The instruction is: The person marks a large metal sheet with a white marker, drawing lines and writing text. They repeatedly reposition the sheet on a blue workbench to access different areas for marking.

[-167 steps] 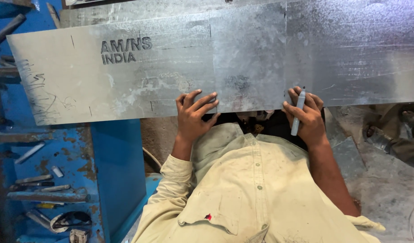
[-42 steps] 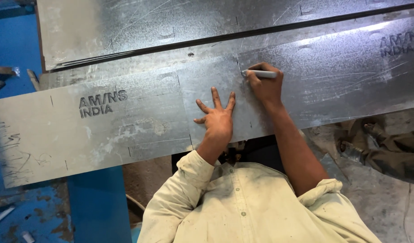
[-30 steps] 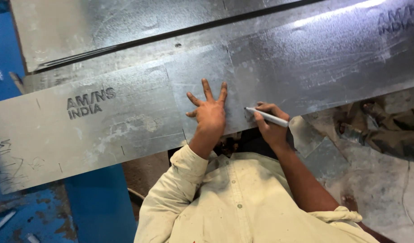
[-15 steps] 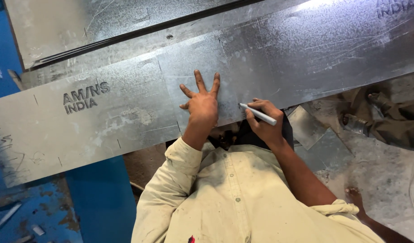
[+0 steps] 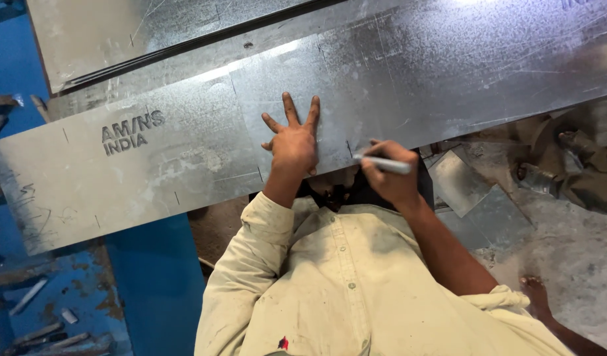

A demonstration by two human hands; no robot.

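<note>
galvanised sheet (image 5: pixel 184 158) — left hand (image 5: pixel 293 145) flat, right hand (image 5: pixel 390 178) gripping marker (image 5: pixel 382 163)

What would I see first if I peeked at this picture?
First, the long shiny grey sheet of metal stretching across the whole picture. In the middle, the person's left hand lies flat on it with fingers spread, while the right hand holds a slim white marker pen at the sheet's near edge. Below, a blue bench peeks out.
</note>
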